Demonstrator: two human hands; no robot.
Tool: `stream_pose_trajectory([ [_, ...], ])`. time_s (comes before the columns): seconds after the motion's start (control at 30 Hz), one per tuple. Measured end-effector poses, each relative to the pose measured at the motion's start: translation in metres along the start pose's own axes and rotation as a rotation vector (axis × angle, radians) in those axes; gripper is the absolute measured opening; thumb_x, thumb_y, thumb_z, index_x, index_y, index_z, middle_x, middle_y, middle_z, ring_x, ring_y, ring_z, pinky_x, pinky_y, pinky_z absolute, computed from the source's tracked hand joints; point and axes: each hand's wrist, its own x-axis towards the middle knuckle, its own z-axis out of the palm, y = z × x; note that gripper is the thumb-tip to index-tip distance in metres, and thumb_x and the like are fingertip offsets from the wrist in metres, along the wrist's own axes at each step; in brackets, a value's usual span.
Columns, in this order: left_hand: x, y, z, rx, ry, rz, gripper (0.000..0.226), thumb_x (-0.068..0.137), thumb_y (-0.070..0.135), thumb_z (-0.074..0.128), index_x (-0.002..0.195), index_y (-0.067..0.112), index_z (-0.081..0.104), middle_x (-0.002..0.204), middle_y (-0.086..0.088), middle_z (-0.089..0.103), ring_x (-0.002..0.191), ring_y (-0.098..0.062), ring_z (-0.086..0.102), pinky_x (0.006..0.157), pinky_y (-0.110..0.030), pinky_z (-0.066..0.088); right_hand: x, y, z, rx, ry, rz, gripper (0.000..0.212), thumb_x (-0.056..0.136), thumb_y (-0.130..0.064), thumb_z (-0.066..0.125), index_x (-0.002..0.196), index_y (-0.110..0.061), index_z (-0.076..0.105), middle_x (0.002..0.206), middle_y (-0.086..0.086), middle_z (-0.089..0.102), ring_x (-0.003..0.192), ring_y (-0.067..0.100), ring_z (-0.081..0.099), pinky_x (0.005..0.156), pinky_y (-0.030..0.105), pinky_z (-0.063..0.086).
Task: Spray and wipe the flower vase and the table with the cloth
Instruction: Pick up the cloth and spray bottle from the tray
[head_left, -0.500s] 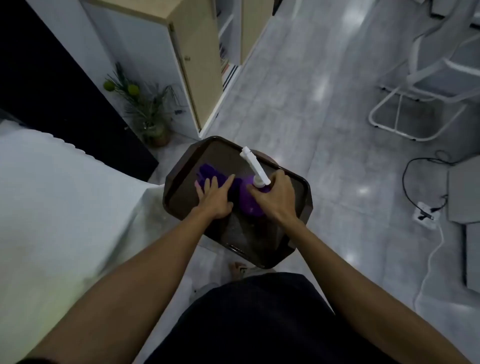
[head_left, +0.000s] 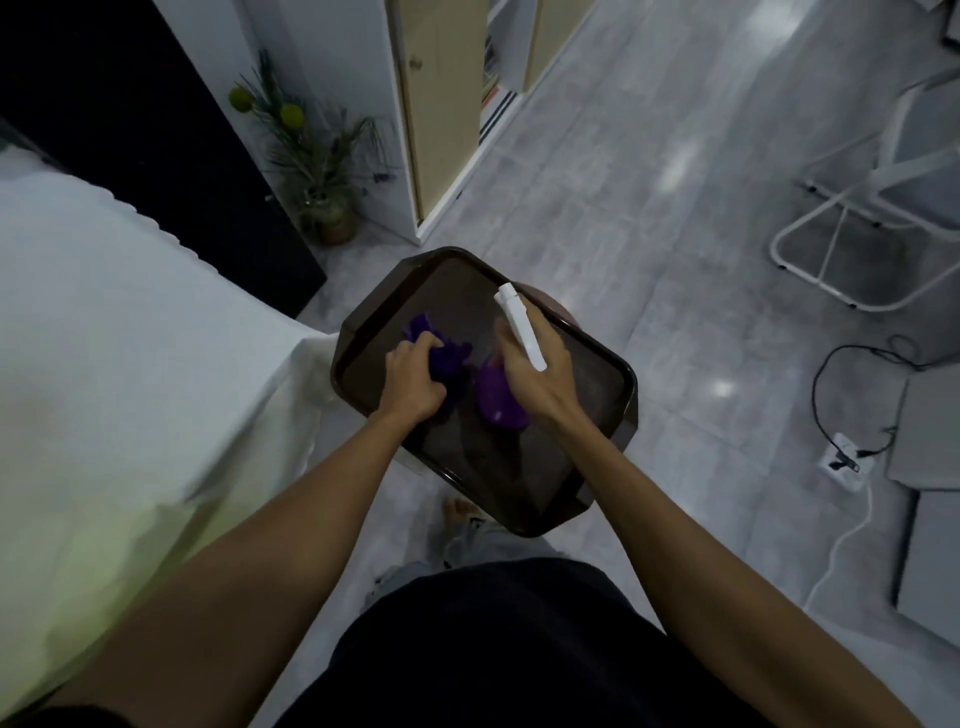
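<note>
A dark brown tray (head_left: 582, 457) rests on a small stand in front of me. My left hand (head_left: 411, 382) is closed on a crumpled purple cloth (head_left: 451, 358) lying on the tray. My right hand (head_left: 537, 374) grips a purple spray bottle (head_left: 500, 399) with a white nozzle (head_left: 521, 325); the bottle is tilted over the tray. A flower vase (head_left: 332, 221) with green stems stands on the floor by the cabinet, well away from both hands. A table with a white cloth (head_left: 104, 353) lies to my left.
A tall white and wood cabinet (head_left: 441, 104) stands behind the tray. A white folding chair frame (head_left: 857, 234) is at the right. A black cable and a power strip (head_left: 844, 460) lie on the grey floor at the right. My foot shows under the tray.
My left hand went from flat on the cloth to closed around it. My right hand has lifted and tilted the spray bottle. The view has shifted slightly.
</note>
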Motion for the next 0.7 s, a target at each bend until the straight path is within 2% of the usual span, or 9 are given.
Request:
stream_pose_trajectory([
  [0.1, -0.015, -0.011, -0.024, -0.213, 0.125, -0.096, 0.048, 0.075, 0.001, 0.077, 0.116, 0.017, 0.057, 0.116, -0.007, 0.064, 0.111, -0.023, 0.06, 0.09, -0.031, 0.045, -0.001, -0.015, 0.015, 0.033, -0.042, -0.051, 0.04, 0.103, -0.027, 0.06, 0.143, -0.031, 0.06, 0.102, -0.047, 0.064, 0.1, -0.018, 0.063, 0.082, 0.006, 0.048],
  [0.2, -0.048, -0.029, -0.058, -0.415, 0.234, -0.191, 0.046, 0.074, 0.005, 0.077, 0.111, 0.023, 0.057, 0.101, 0.001, 0.065, 0.097, -0.022, 0.065, 0.073, -0.033, 0.054, -0.017, -0.042, 0.04, 0.064, -0.163, -0.132, 0.041, 0.102, -0.02, 0.062, 0.14, -0.033, 0.061, 0.102, -0.05, 0.064, 0.101, -0.018, 0.064, 0.08, 0.003, 0.05],
  [0.3, -0.098, -0.062, -0.094, -0.525, 0.361, -0.283, 0.047, 0.071, 0.011, 0.078, 0.111, 0.026, 0.059, 0.102, 0.001, 0.069, 0.09, -0.022, 0.066, 0.068, -0.035, 0.056, -0.04, -0.07, 0.073, 0.081, -0.294, -0.188, 0.039, 0.101, -0.015, 0.062, 0.129, -0.042, 0.061, 0.096, -0.043, 0.069, 0.093, -0.015, 0.066, 0.076, 0.004, 0.05],
  [0.37, -0.132, -0.083, -0.118, -0.618, 0.434, -0.339, 0.048, 0.071, 0.012, 0.079, 0.113, 0.027, 0.059, 0.106, 0.0, 0.069, 0.092, -0.022, 0.066, 0.062, -0.033, 0.057, -0.053, -0.085, 0.099, 0.119, -0.392, -0.19, 0.036, 0.101, -0.012, 0.062, 0.125, -0.038, 0.068, 0.093, -0.03, 0.074, 0.084, -0.011, 0.067, 0.071, 0.008, 0.051],
  [0.43, -0.17, -0.107, -0.138, -0.742, 0.531, -0.386, 0.048, 0.072, 0.011, 0.08, 0.112, 0.029, 0.06, 0.106, 0.003, 0.07, 0.092, -0.019, 0.068, 0.055, -0.028, 0.056, -0.07, -0.102, 0.13, 0.126, -0.51, -0.196, 0.035, 0.102, -0.014, 0.061, 0.132, -0.028, 0.07, 0.101, -0.019, 0.075, 0.085, -0.01, 0.067, 0.072, 0.008, 0.05],
  [0.5, -0.207, -0.13, -0.154, -0.838, 0.639, -0.424, 0.047, 0.071, 0.01, 0.081, 0.106, 0.034, 0.061, 0.104, 0.007, 0.071, 0.092, -0.013, 0.069, 0.056, -0.023, 0.056, -0.089, -0.121, 0.161, 0.128, -0.609, -0.215, 0.036, 0.103, -0.014, 0.06, 0.137, -0.022, 0.068, 0.114, -0.015, 0.073, 0.093, -0.011, 0.066, 0.078, 0.006, 0.048],
  [0.6, -0.252, -0.162, -0.169, -0.896, 0.766, -0.476, 0.045, 0.073, 0.011, 0.082, 0.097, 0.041, 0.059, 0.098, 0.013, 0.07, 0.087, -0.007, 0.068, 0.057, -0.021, 0.056, -0.116, -0.144, 0.202, 0.134, -0.717, -0.208, 0.038, 0.104, -0.018, 0.059, 0.141, -0.024, 0.064, 0.128, -0.01, 0.072, 0.105, -0.001, 0.065, 0.089, 0.017, 0.051],
  [0.63, -0.266, -0.173, -0.172, -0.911, 0.806, -0.498, 0.044, 0.073, 0.01, 0.081, 0.095, 0.04, 0.059, 0.096, 0.014, 0.07, 0.086, -0.005, 0.067, 0.056, -0.019, 0.054, -0.125, -0.151, 0.216, 0.126, -0.747, -0.204, 0.039, 0.104, -0.019, 0.059, 0.141, -0.026, 0.064, 0.129, -0.009, 0.072, 0.103, 0.0, 0.066, 0.088, 0.019, 0.052],
  [0.7, -0.29, -0.195, -0.178, -0.942, 0.871, -0.53, 0.043, 0.075, 0.007, 0.081, 0.1, 0.035, 0.059, 0.096, 0.015, 0.068, 0.086, -0.002, 0.065, 0.057, -0.016, 0.051, -0.143, -0.161, 0.242, 0.115, -0.794, -0.228, 0.038, 0.104, -0.02, 0.059, 0.139, -0.03, 0.066, 0.121, -0.009, 0.074, 0.082, -0.003, 0.064, 0.074, 0.016, 0.051],
])
